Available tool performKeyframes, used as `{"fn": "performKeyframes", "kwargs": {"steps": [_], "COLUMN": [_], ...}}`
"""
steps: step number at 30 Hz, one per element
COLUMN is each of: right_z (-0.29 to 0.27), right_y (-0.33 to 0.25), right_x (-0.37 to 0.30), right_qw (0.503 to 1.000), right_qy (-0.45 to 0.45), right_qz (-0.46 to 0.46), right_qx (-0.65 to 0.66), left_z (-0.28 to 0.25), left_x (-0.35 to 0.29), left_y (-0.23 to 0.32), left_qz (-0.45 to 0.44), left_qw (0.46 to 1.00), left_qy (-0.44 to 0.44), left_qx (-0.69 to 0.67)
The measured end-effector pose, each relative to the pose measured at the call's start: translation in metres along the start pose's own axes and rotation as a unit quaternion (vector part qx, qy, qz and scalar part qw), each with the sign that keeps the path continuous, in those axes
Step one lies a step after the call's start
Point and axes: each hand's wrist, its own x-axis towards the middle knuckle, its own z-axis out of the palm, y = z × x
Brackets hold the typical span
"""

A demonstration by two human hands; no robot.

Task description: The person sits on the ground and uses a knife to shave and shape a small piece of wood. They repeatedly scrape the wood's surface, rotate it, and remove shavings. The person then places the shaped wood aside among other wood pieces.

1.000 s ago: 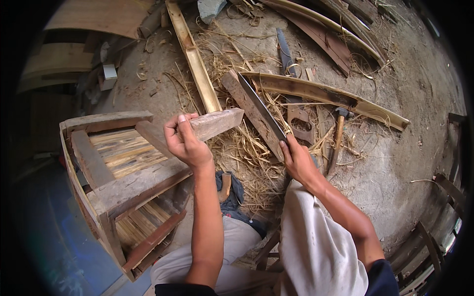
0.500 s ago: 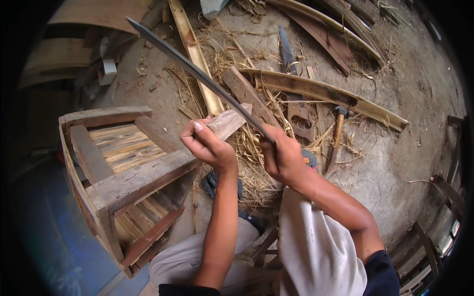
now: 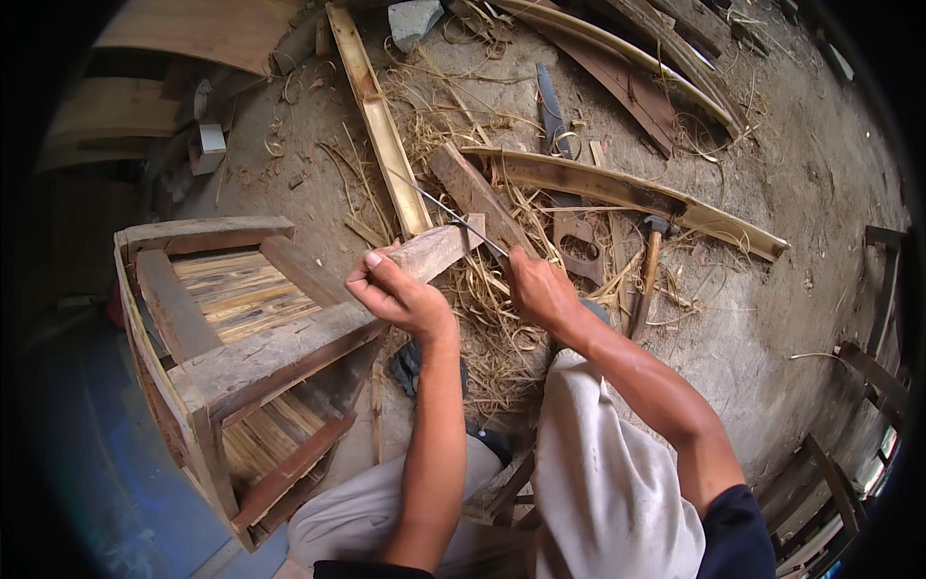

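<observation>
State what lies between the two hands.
Head view: the wooden block in the left hand, the blade in the right hand, with shavings beneath.

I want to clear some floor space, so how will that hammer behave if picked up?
The hammer will probably feel head-heavy, its dark, blocky head sitting on a slim wooden handle. It looks unlikely to roll, since the head juts crosswise.

1. Block (image 3: 432,253): short, squared, weathered grey-brown wood, rough-faced; its near end sits in the left hand's (image 3: 417,301) fingers, its far end points away to the right.
2. Blade (image 3: 451,213): long, thin, seen nearly edge-on; the right hand (image 3: 542,289) hides its base. It slants leftward across the block's far end; contact is unclear.
</observation>
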Motion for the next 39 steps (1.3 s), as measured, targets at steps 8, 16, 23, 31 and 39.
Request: {"fn": "performKeyframes", "kwargs": {"steps": [8, 16, 23, 31, 39], "right_z": [-0.006, 0.003, 0.000, -0.006, 0.001], "right_y": [0.002, 0.018, 0.030, 0.027, 0.034], "right_x": [0.004, 0.009, 0.010, -0.001, -0.011], "right_qw": [1.000, 0.999, 0.998, 0.999, 0.999], "right_qy": [-0.017, -0.042, -0.043, -0.034, -0.019], "right_qz": [-0.016, 0.023, -0.035, -0.010, -0.006], "right_qx": [0.021, -0.006, 0.030, 0.035, 0.044], "left_z": [0.001, -0.003, 0.001, 0.002, 0.002], "left_x": [-0.003, -0.004, -0.003, 0.001, -0.002], "left_y": [0.004, 0.001, 0.001, -0.001, 0.004], "left_qz": [-0.029, 0.000, -0.010, 0.002, -0.002], "left_qw": [0.999, 1.000, 1.000, 1.000, 1.000], "left_qy": [0.004, 0.001, -0.001, 0.000, 0.005], "left_qx": [-0.020, 0.008, -0.005, -0.016, 0.009]}}
